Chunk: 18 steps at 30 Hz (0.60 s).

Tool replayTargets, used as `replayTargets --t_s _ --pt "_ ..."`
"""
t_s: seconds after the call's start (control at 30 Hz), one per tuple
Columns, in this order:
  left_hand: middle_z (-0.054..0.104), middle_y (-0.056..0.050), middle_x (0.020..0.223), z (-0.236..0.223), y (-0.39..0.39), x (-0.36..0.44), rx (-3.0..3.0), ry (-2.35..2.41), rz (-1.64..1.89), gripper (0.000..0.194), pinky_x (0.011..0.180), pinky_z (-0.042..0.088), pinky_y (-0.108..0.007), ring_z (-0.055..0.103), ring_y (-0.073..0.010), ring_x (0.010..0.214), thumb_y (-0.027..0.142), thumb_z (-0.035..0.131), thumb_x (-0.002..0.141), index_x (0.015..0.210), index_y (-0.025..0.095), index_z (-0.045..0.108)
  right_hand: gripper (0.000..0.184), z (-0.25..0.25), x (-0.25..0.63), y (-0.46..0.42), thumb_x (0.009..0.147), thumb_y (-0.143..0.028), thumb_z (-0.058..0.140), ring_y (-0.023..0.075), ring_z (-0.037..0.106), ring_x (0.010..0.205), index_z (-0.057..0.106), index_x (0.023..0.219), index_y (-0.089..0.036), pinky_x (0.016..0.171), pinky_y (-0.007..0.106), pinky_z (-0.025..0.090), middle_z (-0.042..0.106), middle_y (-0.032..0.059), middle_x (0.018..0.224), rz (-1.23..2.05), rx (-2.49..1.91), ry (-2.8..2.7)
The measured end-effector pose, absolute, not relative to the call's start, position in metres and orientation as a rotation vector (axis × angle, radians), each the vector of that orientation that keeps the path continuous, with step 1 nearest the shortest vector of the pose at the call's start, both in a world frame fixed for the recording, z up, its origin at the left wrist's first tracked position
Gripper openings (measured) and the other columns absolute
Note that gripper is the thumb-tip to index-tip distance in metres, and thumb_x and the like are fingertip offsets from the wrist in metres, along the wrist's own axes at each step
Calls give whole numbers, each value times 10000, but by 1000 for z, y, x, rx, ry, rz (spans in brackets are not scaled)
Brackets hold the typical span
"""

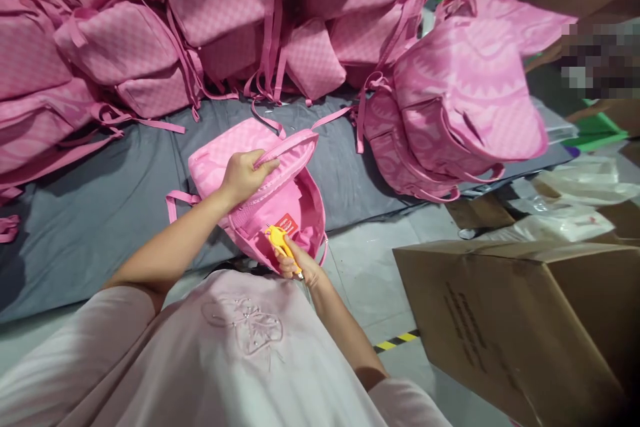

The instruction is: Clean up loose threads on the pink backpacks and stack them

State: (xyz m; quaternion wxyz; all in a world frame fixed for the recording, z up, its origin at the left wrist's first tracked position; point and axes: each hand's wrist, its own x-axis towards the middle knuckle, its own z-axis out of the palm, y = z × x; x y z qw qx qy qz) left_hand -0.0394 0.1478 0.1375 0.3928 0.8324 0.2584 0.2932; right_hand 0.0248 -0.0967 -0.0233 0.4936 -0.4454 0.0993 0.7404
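Plainly, the yellow tool (279,240) sits in the right hand (302,263).

My pink checked fabric backpack (280,190) lies unzipped across the near edge of the grey cloth (125,193), flap lifted; I hold a small yellow-handled tool (278,238) at its open mouth.

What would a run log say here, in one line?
Left hand: grips flap of open pink bag; Right hand: holds yellow tool; Inside bag: red label; Nearby: grey cloth, cardboard box
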Motion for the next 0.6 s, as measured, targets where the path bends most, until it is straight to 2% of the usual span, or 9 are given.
replayTargets --t_s 0.13,0.33,0.5,0.6 --pt "316 55 492 143 150 -31 2250 542 715 501 525 227 -272 339 -99 488 521 585 849 542 207 344 595 -24 19 -91 887 -789 425 42 138 337 488 785 -207 341 153 194 251 -130 442 1692 -933 231" --pt "311 58 494 136 152 -30 2245 483 758 499 531 233 -270 317 -93 482 517 573 864 544 205 349 627 -29 19 -86 863 -835 369 59 86 367 472 778 -222 336 179 145 202 -131 456 1480 -989 157" --pt "304 57 500 132 156 -31 2253 488 762 503 529 230 -271 309 -91 484 524 572 860 547 207 338 708 -35 21 -81 806 -917 171 75 101 400 389 763 -245 385 175 197 135 -122 489 1267 -1203 47" --pt "305 53 493 133 152 -29 2303 461 751 515 523 234 -275 318 -96 475 542 542 873 550 212 315 721 -37 18 -72 821 -902 130 88 175 394 418 761 -244 410 196 253 171 -111 469 1287 -1418 -93"
